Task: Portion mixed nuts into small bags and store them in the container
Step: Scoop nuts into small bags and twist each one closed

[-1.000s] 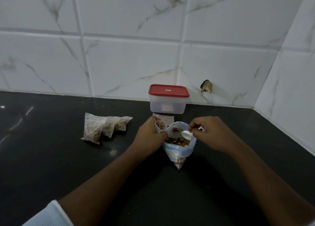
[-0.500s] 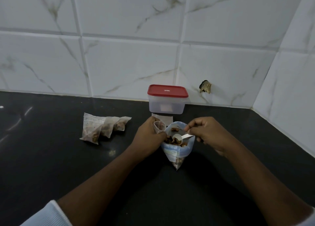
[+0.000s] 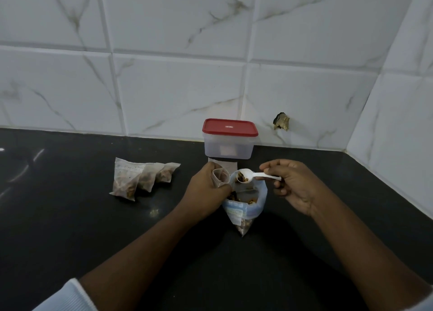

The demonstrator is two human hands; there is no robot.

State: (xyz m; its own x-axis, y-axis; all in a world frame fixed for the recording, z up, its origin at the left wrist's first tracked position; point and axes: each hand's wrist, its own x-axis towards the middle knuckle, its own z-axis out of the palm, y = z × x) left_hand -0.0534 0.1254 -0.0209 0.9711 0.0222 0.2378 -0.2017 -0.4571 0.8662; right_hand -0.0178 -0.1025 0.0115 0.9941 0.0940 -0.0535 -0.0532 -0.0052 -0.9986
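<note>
Head view: the container [image 3: 229, 138], red lid on, stands at the back edge of the counter [image 3: 70, 228], against the tiled wall. Bare counter lies toward the near edge and the right back corner. Three filled bags [image 3: 140, 179] lie left of centre. The left hand [image 3: 206, 188] grips an open small bag [image 3: 221, 176] beside the large nut bag [image 3: 246, 205]. The right hand [image 3: 290, 184] pinches a white spoon [image 3: 253, 176], which was down in the large nut bag half a second ago and is now lifted above its mouth, loaded with nuts.

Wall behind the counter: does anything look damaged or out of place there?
Yes. A ragged brown hole breaks the white tiled wall, just right of the red-lidded container. It looks like chipped-out tile; what lies inside is too small to tell.
</note>
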